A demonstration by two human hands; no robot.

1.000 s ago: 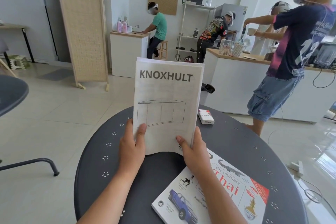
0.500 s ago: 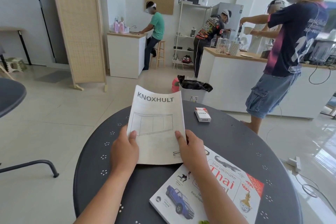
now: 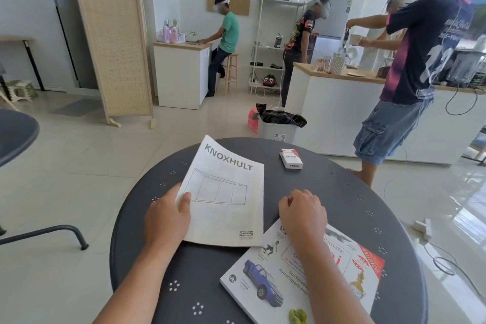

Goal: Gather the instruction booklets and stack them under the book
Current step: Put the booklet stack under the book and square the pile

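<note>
The white KNOXHULT instruction booklets (image 3: 227, 197) lie almost flat on the round dark table (image 3: 349, 208). My left hand (image 3: 167, 218) grips their left edge, thumb on the cover. The booklets' lower right corner overlaps the top left corner of the white Thai book (image 3: 302, 271), which lies at the table's near right side. My right hand (image 3: 302, 212) has its fingers curled with nothing in it and hovers over the book's upper edge, just right of the booklets.
A small red and white box (image 3: 290, 158) lies at the table's far side. Something small and green (image 3: 297, 315) sits on the book's near edge. A person in a dark shirt (image 3: 420, 73) stands close behind the table at right. A bin (image 3: 278, 123) stands beyond the table.
The booklets came down from upright to nearly flat on the table and turned slightly. My right hand let go of them and moved right, over the book.
</note>
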